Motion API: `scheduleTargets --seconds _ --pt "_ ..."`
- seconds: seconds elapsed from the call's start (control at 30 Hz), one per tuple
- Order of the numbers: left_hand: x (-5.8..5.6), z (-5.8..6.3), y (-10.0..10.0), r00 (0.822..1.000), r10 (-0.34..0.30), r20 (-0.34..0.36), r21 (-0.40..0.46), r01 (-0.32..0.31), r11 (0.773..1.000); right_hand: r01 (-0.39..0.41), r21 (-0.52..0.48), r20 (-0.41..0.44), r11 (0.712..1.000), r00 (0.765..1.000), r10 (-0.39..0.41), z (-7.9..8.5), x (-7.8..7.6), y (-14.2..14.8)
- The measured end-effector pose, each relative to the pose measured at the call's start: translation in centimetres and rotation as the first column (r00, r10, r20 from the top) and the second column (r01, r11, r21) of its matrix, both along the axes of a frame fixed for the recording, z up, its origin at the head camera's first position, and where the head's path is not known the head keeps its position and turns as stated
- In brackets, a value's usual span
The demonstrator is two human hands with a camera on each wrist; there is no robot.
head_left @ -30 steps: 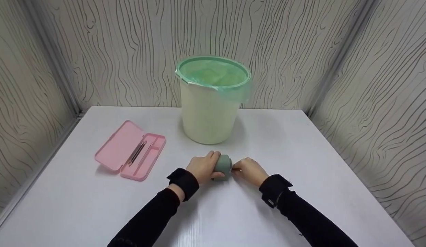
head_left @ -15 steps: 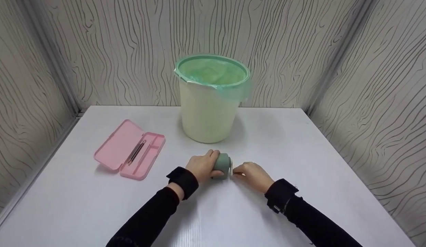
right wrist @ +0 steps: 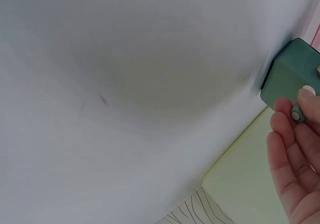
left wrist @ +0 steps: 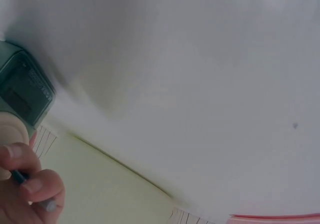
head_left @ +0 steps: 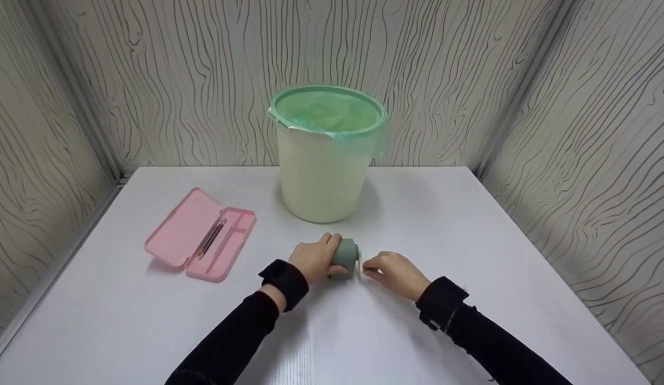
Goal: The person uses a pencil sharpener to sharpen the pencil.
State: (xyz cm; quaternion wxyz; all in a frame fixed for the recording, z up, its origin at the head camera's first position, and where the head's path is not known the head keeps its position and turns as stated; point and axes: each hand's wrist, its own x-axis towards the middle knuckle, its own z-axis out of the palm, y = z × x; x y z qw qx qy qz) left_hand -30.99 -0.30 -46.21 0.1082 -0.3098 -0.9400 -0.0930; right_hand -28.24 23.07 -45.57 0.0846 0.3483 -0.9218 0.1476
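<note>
Near the table's centre, a green crank pencil sharpener [head_left: 345,254] lies under my left hand [head_left: 315,259], which grips its left part with fingers over the top and thumb on the near side. In the left wrist view its dark label and a cream disc [left wrist: 14,131] show. Curled fingers there hold a short dark green stick with a grey end [left wrist: 49,204]. My right hand [head_left: 393,272] pinches the green crank knob [right wrist: 297,115] on the sharpener's right side. Between hand and body, the pale crank arm [head_left: 360,262] shows as a thin strip.
An open pink pencil case [head_left: 217,262] lies to the left with a few pencils [head_left: 211,239] inside. Behind the sharpener stands a tall pale bin [head_left: 321,176] with a green rim and liner. Patterned walls enclose the white table [head_left: 428,214] at the back and sides.
My right hand has shifted slightly right and toward me, and the pale crank arm beside the sharpener now shows more. The left hand and the sharpener have stayed nearly in place.
</note>
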Motion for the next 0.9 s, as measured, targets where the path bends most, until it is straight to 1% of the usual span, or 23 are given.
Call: scheduleTargets --seconds 0.17,0.3,0.4,0.5,0.73,0.9 --pt "0.0 0.0 0.1 1.000 -0.012 0.000 -0.001 0.012 1.000 -0.013 0.003 0.003 1.000 1.000 0.013 0.5 0.2 0.2" --pt "-0.3 0.3 0.1 1.000 -0.010 -0.005 -0.021 0.010 1.000 -0.027 -0.031 -0.029 0.999 0.999 0.026 1.5 0.2 0.3" --pt "-0.4 0.4 -0.1 1.000 -0.011 0.013 -0.031 0.011 0.999 -0.034 -0.046 -0.032 0.998 0.999 0.032 2.3 0.1 0.1" --pt "-0.5 0.2 -0.2 0.999 -0.021 0.024 -0.032 0.022 0.999 -0.031 -0.039 -0.031 0.999 0.999 0.030 2.9 0.0 0.1" --pt "-0.5 0.2 0.0 1.000 -0.029 -0.013 -0.050 0.028 0.998 -0.039 -0.010 -0.086 0.999 0.996 0.038 3.9 -0.5 0.2" --pt "-0.6 0.2 0.2 1.000 -0.028 -0.005 -0.051 0.028 0.998 -0.031 -0.002 -0.097 1.000 0.995 0.030 4.3 -0.7 0.1"
